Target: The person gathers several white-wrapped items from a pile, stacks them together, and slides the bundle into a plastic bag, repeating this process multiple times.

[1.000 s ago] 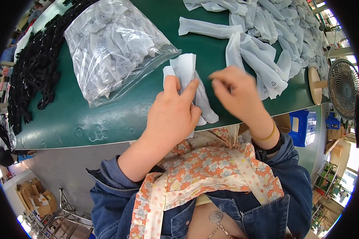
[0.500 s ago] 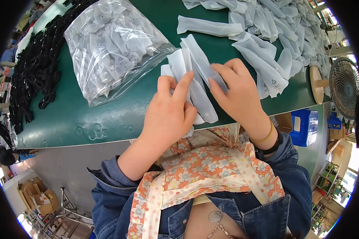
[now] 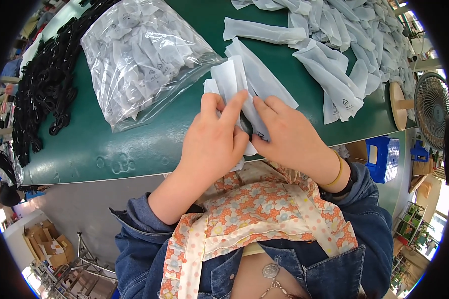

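My left hand [image 3: 212,134] is closed around a small bunch of narrow frosted plastic bags [image 3: 226,78] at the table's near edge. Close against it, my right hand [image 3: 290,130] pinches the lower end of one bag between thumb and fingers. Something dark shows between the bags there, too little to name. Another frosted bag [image 3: 264,70] lies slanting just beyond my fingers, partly behind the bunch. What the bags contain is hidden.
A large clear bag [image 3: 144,65] full of frosted bags stands on the green table [image 3: 85,159]. Bundled black cords [image 3: 45,89] lie at the far left. More frosted bags [image 3: 364,40] are heaped right. A fan [image 3: 432,107] and blue stool [image 3: 382,159] stand beyond.
My right hand has moved left and down, from a bag at the right to the bunch by my left hand. That bag now lies free; my left hand has barely moved.
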### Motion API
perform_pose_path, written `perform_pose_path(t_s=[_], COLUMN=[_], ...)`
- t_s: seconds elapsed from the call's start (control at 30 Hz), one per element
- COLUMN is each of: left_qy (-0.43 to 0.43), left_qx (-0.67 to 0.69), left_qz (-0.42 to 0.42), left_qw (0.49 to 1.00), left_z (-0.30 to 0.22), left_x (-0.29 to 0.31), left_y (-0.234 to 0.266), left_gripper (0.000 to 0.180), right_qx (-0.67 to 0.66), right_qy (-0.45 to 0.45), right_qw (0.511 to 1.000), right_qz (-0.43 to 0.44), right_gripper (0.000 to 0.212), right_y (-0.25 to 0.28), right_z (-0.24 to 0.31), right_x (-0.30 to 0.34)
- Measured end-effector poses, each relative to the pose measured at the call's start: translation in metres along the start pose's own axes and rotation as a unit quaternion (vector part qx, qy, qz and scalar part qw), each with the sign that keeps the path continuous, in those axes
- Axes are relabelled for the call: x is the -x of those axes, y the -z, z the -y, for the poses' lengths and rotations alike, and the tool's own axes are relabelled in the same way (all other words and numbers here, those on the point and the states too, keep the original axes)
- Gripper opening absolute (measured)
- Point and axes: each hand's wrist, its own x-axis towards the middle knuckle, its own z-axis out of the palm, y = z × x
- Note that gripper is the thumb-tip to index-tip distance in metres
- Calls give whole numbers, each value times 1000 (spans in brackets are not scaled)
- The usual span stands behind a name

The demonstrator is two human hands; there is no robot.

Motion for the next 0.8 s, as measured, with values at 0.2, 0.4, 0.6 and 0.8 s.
perform_pose_path(t_s=[0.2, 0.4, 0.6, 0.8], left_qy=[-22, -28, -31, -33], left_qx=[-70, -74, -68, -97], left_qz=[21, 13, 1, 20], left_qw=[997, 997, 997, 995], left_z=[0, -1, -1, -6], left_x=[-3, -2, -1, -4], left_y=[1, -1, -1, -1], left_gripper=[44, 44, 48, 53], right_qx=[-176, 5, -8, -99], right_qy=[-16, 72, 8, 16], right_qw=[980, 985, 997, 994], right_qz=[94, -155, -72, 34], right_gripper=[44, 35, 29, 30], right_y=[11, 11, 0, -9], right_z=[-5, -25, -27, -28], right_x=[-3, -14, -7, -5])
